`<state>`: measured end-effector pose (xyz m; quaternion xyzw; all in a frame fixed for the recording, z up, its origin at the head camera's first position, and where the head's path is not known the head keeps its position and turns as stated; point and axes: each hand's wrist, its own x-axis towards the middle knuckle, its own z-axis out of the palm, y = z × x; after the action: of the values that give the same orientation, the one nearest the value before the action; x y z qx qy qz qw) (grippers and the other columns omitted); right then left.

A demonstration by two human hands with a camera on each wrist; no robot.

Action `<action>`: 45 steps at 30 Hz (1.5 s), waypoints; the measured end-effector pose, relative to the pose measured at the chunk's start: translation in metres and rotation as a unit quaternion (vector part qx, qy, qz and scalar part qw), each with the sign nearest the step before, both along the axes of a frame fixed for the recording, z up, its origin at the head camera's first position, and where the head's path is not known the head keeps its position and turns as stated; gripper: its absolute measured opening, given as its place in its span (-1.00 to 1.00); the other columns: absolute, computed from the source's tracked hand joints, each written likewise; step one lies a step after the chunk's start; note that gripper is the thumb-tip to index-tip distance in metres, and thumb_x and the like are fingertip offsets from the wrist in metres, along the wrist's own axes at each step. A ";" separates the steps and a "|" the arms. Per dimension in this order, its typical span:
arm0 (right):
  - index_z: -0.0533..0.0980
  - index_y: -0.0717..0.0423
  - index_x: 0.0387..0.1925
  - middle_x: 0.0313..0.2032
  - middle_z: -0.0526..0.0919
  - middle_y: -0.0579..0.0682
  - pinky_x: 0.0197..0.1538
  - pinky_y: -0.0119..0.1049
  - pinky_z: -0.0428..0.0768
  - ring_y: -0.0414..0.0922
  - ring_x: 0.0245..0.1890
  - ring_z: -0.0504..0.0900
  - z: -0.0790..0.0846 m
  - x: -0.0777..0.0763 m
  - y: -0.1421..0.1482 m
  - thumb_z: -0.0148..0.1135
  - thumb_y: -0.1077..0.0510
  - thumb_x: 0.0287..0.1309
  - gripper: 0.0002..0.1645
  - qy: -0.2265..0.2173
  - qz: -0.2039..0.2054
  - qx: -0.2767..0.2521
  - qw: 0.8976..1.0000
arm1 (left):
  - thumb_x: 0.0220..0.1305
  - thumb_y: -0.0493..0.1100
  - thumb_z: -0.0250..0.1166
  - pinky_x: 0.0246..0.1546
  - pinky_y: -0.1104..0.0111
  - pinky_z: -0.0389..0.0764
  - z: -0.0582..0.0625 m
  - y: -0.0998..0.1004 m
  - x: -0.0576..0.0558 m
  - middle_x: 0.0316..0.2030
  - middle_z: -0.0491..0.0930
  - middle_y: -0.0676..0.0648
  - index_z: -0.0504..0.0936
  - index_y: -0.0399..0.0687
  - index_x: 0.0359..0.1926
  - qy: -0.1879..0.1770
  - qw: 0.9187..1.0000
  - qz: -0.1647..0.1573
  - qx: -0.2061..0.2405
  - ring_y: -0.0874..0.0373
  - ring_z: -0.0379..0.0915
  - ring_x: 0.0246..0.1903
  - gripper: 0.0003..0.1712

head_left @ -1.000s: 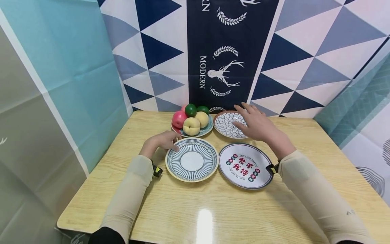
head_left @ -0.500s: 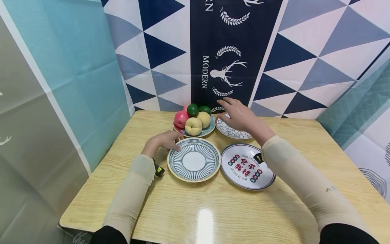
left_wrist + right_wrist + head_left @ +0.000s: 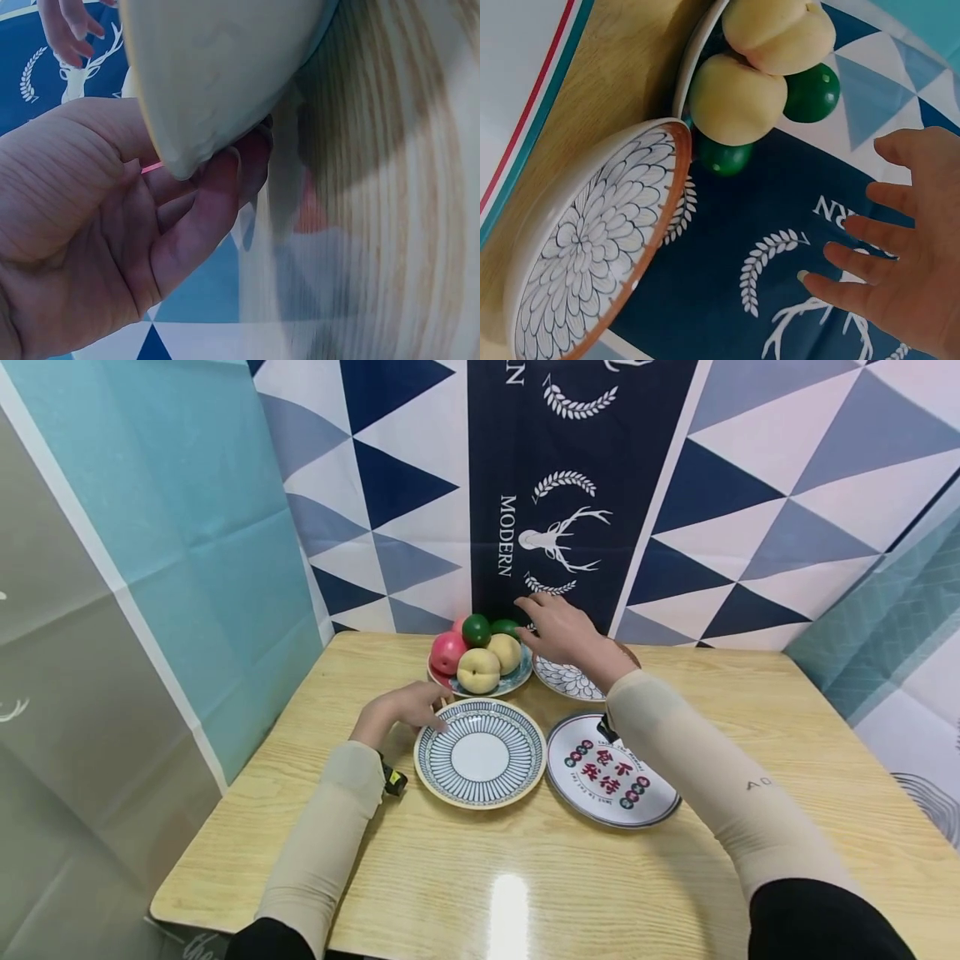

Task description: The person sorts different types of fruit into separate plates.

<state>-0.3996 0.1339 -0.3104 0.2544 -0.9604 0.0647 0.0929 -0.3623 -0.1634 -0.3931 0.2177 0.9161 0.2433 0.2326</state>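
Observation:
My left hand (image 3: 405, 703) grips the left rim of a blue-and-white striped plate (image 3: 480, 758), thumb over the edge. In the left wrist view its fingers curl under the pale underside of the plate (image 3: 217, 67). My right hand (image 3: 558, 631), fingers spread and empty, hovers beside the fruit at the back. That fruit includes yellow peaches (image 3: 478, 671), a red one (image 3: 448, 652) and dark green ones (image 3: 476, 631), heaped on a patterned plate (image 3: 519, 685). In the right wrist view, a peach (image 3: 739, 97) and a green fruit (image 3: 810, 94) lie apart from the spread fingers.
A brown-rimmed flower-pattern plate (image 3: 566, 680) stands back right, partly covered by my right hand and forearm. In front of it lies a white plate with red lettering (image 3: 611, 777), right of the striped one. A patterned cloth (image 3: 405, 510) hangs behind the wooden table (image 3: 420, 877).
My right hand has moved left from above the flower-pattern plate toward the fruit. The left hand keeps its hold on the striped plate, and the view has shifted slightly.

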 end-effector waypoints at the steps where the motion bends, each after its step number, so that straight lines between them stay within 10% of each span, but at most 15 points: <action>1: 0.29 0.13 0.56 0.46 0.37 0.23 0.41 0.19 0.41 0.24 0.43 0.36 -0.001 -0.003 -0.002 0.09 -0.11 0.55 -0.27 -0.001 0.002 0.000 1.000 | 0.39 -0.18 0.45 -0.27 0.27 0.73 0.000 0.000 0.000 0.10 0.57 -0.22 0.58 -0.06 0.19 -0.001 1.000 0.001 0.002 -0.02 0.57 -0.06 -0.59; 18: 0.33 0.18 0.52 0.38 0.42 0.27 0.39 0.16 0.43 0.25 0.34 0.46 -0.033 -0.051 -0.015 0.06 -0.07 0.58 -0.33 -0.035 -0.019 -0.009 0.999 | 0.37 -0.15 0.47 -0.29 0.28 0.72 -0.005 0.004 0.000 0.02 0.59 -0.15 0.59 -0.02 0.15 0.001 1.000 -0.002 -0.004 0.01 0.58 -0.12 -0.61; 45: 0.33 0.15 0.52 0.35 0.46 0.25 0.36 0.10 0.46 0.19 0.29 0.51 -0.029 -0.067 -0.070 -0.01 -0.12 0.60 -0.33 -0.038 0.021 -0.043 0.998 | 0.40 -0.17 0.45 -0.28 0.29 0.71 0.000 0.001 0.001 0.09 0.58 -0.20 0.56 -0.05 0.21 0.006 1.000 0.004 -0.008 0.00 0.58 -0.11 -0.57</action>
<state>-0.4668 0.0636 -0.3395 0.2673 -0.9541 0.1178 0.0657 -0.3613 -0.1622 -0.3935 0.2137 0.9203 0.2353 0.2281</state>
